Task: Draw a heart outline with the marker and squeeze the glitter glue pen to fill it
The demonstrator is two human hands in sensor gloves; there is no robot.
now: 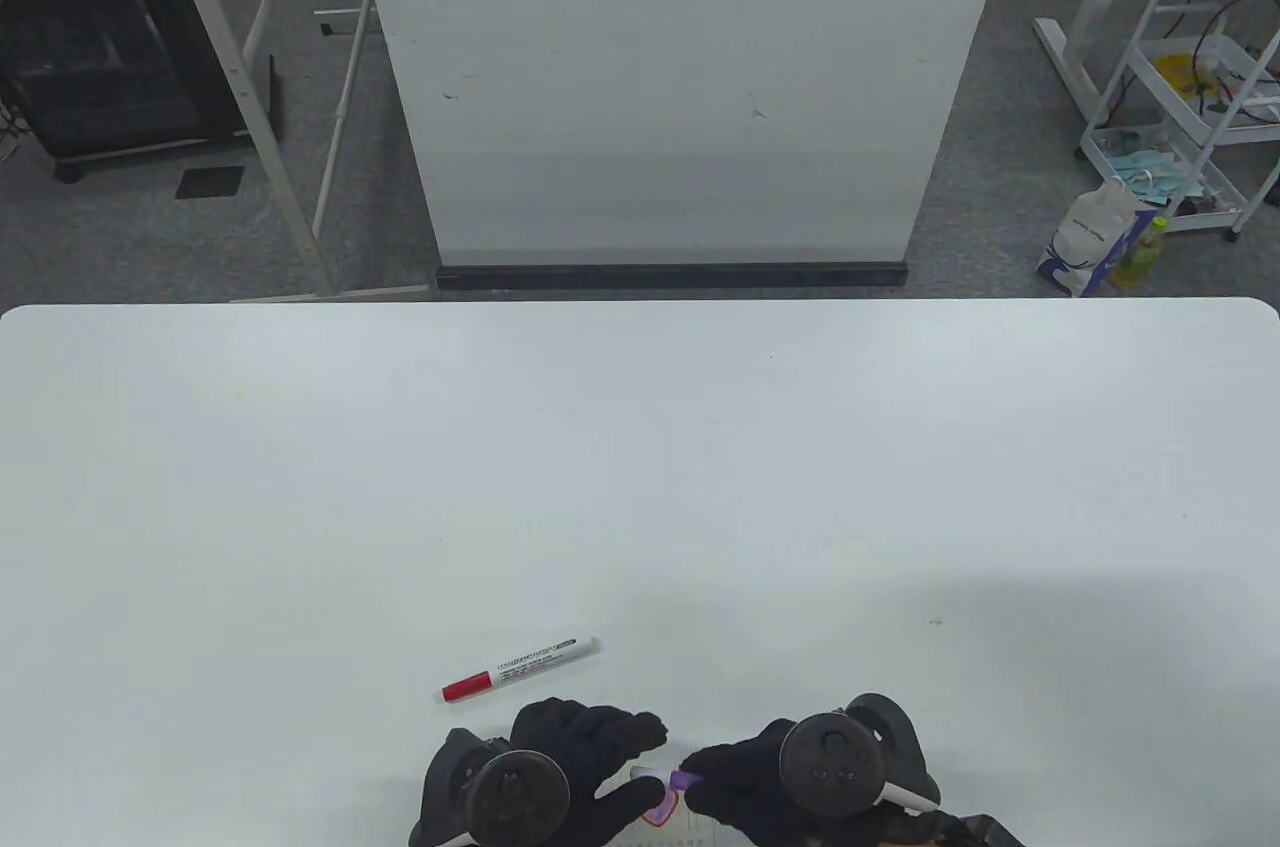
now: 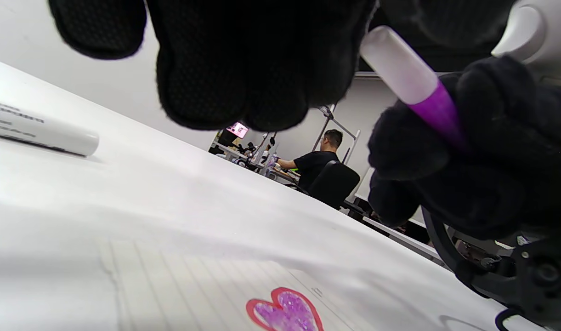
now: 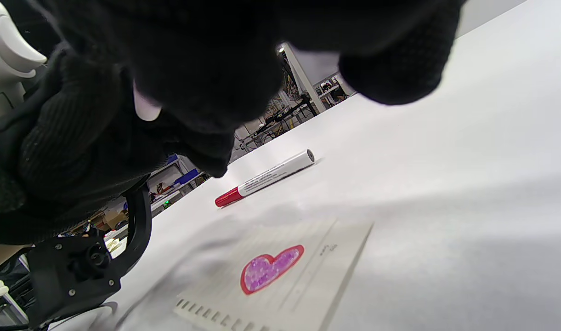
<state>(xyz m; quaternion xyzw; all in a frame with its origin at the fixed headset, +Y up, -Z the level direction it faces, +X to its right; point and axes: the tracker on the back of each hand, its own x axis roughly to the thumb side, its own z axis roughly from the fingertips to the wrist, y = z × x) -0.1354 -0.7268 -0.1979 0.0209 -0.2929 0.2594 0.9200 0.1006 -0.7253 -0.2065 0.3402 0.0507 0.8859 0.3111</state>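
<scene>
table view: left hand (image 1: 560, 767) and right hand (image 1: 770, 772) meet at the near edge, both pinching the glitter glue pen (image 1: 672, 779). marker (image 1: 521, 669) lies just beyond them.
left wrist view: left fingers (image 2: 243, 69) curl over the pen's white end, right fingers round its purple part.
right wrist view: filled heart (image 3: 271, 269) on notepad (image 3: 280, 280).

Red-outlined heart (image 3: 271, 269) filled purple; marker (image 1: 522, 669) white, red cap
</scene>
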